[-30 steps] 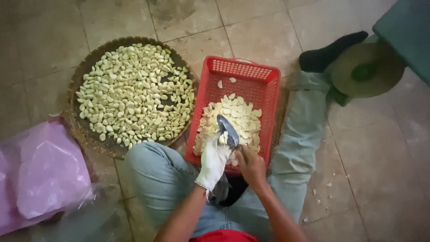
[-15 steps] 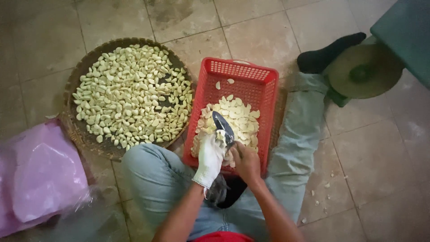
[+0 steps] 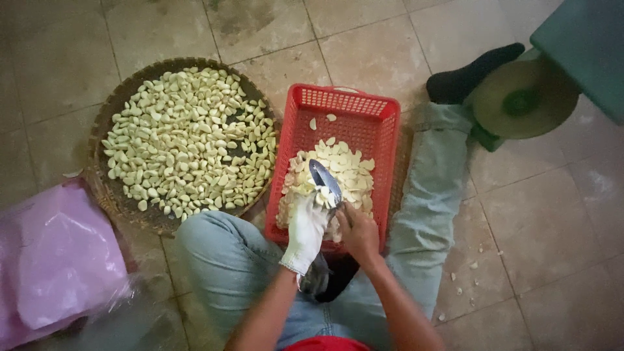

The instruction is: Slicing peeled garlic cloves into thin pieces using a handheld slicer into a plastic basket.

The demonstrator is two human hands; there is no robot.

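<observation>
Hands at work over red basket (image 3: 364,117) on the floor.
Gloved left hand (image 3: 307,229) grips a clove (image 3: 323,195); right hand (image 3: 359,233) closed on knife (image 3: 324,180). Round tray (image 3: 104,123) of cloves lies left.

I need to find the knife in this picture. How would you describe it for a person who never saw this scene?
Start at the red plastic basket on the tiled floor, right of the round woven tray of pale cloves. Over the sliced pieces in it, the white-gloved left hand and the bare right hand meet. The short grey metal blade rising above them is the only shiny thing among pale slices.
</observation>
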